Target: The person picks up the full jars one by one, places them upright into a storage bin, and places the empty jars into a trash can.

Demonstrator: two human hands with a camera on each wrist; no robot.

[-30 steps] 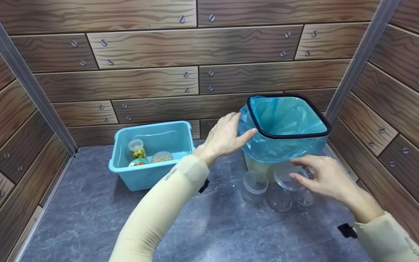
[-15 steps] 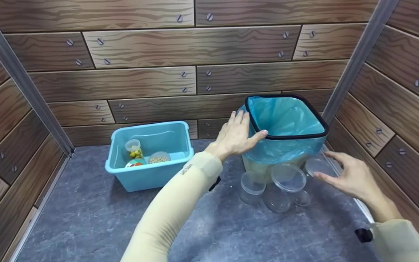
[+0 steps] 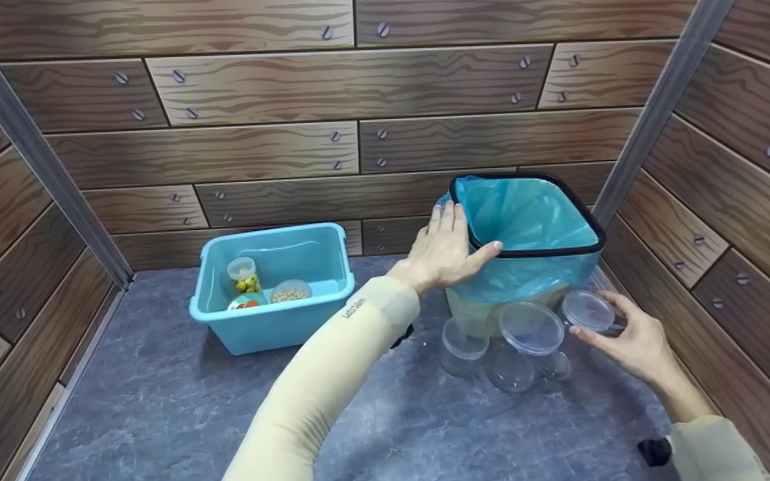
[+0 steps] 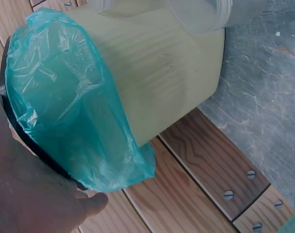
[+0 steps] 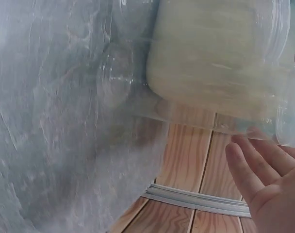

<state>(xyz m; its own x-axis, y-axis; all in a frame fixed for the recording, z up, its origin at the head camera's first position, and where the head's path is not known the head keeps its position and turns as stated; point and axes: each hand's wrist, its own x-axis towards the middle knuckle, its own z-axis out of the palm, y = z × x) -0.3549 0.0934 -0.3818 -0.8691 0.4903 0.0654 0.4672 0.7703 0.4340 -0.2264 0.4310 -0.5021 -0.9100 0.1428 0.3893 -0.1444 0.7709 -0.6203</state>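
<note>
While the left hand (image 3: pixel 445 250) rests with straight fingers on the bin (image 3: pixel 529 250) rim at centre right of the head view, its thumb lies along the black band over the blue liner (image 3: pixel 525 214). Right hand (image 3: pixel 632 341), lower right, pinches a clear lid (image 3: pixel 587 310) at its fingertips, just beside the bin. Clear tubs (image 3: pixel 512 347) stand on the grey floor (image 3: pixel 158 401) below the bin. At centre left sits a teal box (image 3: pixel 271 294) containing small filled tubs.
</note>
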